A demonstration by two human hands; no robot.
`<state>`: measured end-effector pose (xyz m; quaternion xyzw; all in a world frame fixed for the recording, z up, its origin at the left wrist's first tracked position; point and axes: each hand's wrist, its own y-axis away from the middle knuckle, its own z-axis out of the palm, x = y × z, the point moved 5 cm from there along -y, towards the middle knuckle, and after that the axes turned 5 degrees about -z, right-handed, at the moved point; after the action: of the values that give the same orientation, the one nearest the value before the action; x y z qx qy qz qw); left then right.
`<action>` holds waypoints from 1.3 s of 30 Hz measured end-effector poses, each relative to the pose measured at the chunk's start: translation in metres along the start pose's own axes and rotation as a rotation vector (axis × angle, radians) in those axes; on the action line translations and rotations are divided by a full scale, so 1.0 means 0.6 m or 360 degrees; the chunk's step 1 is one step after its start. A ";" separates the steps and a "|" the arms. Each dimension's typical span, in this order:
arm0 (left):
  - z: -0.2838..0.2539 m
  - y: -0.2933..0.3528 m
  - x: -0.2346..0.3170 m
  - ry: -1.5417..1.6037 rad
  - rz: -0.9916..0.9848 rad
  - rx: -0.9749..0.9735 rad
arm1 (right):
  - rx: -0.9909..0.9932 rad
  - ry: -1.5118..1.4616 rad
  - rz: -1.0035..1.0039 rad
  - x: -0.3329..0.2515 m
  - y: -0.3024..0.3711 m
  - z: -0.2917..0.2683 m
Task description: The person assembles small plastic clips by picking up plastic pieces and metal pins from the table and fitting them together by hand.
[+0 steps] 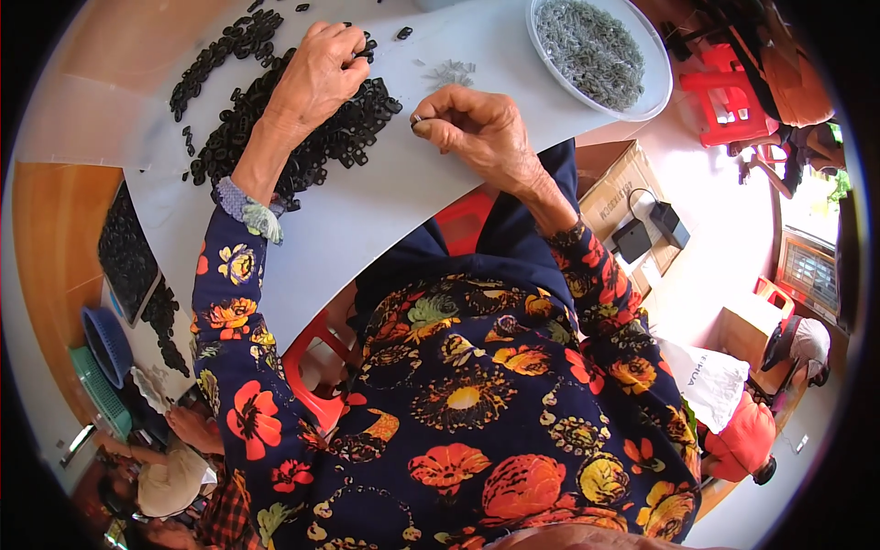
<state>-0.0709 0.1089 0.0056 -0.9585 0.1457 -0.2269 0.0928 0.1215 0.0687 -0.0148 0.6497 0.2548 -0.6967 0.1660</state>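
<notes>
My left hand (316, 78) is closed over the heap, its fingertips at a small black plastic part (368, 46). Under and around that wrist spreads a pile of black plastic parts (344, 137), each with holes through it. To the right, my right hand (481, 133) is raised over the table's near edge. Its thumb and forefinger pinch a tiny piece (418, 119), dark with a pale glint, too small to name. Just beyond this hand lies a little scatter of clear pieces (451, 73).
A round white tub (662, 87) of clear pieces sits at the right on the grey-white table (330, 247). More black parts (225, 55) lie far left. Below right are a cardboard box (610, 197) and red stools (720, 105). Other people work at both sides.
</notes>
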 end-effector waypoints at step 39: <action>0.006 0.065 0.086 0.1464 -0.0535 0.0055 | 0.0201 -0.0127 -0.0245 0.007 -0.009 -0.008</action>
<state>-0.0347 0.0558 0.0142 -0.7675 0.0112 -0.6409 -0.0032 0.1223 0.0763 -0.0183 0.6091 0.2525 -0.7474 0.0807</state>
